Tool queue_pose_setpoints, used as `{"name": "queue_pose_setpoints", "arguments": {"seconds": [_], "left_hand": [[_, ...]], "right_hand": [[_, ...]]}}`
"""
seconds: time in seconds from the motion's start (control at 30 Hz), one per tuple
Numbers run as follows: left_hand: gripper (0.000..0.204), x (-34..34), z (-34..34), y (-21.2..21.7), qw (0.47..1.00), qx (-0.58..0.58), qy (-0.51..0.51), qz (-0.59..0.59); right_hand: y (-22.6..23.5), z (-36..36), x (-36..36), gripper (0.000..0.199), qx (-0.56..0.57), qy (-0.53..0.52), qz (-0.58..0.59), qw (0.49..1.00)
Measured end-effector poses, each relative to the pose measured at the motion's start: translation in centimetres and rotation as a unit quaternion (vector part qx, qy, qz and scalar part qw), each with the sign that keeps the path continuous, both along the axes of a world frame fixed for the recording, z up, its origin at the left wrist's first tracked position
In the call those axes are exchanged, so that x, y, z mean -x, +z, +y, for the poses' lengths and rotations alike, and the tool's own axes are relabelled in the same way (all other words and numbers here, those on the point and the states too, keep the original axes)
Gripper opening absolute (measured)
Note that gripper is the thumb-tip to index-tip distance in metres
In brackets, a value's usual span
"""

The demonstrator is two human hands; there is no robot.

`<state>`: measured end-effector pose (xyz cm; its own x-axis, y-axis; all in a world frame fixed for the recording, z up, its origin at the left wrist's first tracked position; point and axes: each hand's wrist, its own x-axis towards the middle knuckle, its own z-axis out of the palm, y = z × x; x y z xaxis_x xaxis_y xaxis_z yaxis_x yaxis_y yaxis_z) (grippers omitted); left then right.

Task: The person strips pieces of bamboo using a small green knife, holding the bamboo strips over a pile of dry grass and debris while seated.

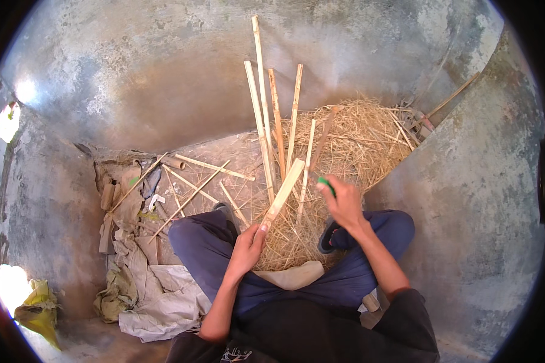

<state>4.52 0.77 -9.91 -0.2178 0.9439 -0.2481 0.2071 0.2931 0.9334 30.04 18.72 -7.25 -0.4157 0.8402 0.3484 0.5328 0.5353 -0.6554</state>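
Note:
My left hand [249, 246] is closed around the lower end of a wide, pale split bamboo strip [286, 190], which slants up and away to the right. Closed on a green handle [327, 184], my right hand [345, 204] is just right of that strip, apart from it. Whatever the handle belongs to does not show clearly. A flat brown strip [324, 136] rises beyond it; I cannot tell whether the two are joined. Several long bamboo sticks [262, 103] lean toward the far wall, and a thinner stick [307, 163] stands between my hands.
Shavings [357, 136] are heaped at the far right and spread between my legs. Loose sticks [194, 193] lie crossed on the floor at left. Pale cloth sacks [163, 299] are crumpled beside my left leg. Worn grey walls [181, 66] stand close around me.

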Motion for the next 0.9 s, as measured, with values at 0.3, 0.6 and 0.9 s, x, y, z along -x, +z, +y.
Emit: {"name": "queue_pose_setpoints", "arguments": {"seconds": [0.3,0.6,0.9], "left_hand": [[0.037,-0.8,1.3,0.7,0.995,0.032,-0.023,-0.097],[0.038,-2.1,2.0,0.8,0.995,-0.086,-0.038,0.036],[0.042,-2.4,2.2,1.2,0.994,-0.041,-0.051,0.088]], "right_hand": [[-1.6,-5.0,3.6,0.026,-0.01,0.115,0.024,0.993],[-1.3,-5.7,4.1,0.026,-0.017,0.096,0.021,0.995],[-1.5,-4.5,2.8,0.031,-0.054,0.051,-0.059,0.996]]}}
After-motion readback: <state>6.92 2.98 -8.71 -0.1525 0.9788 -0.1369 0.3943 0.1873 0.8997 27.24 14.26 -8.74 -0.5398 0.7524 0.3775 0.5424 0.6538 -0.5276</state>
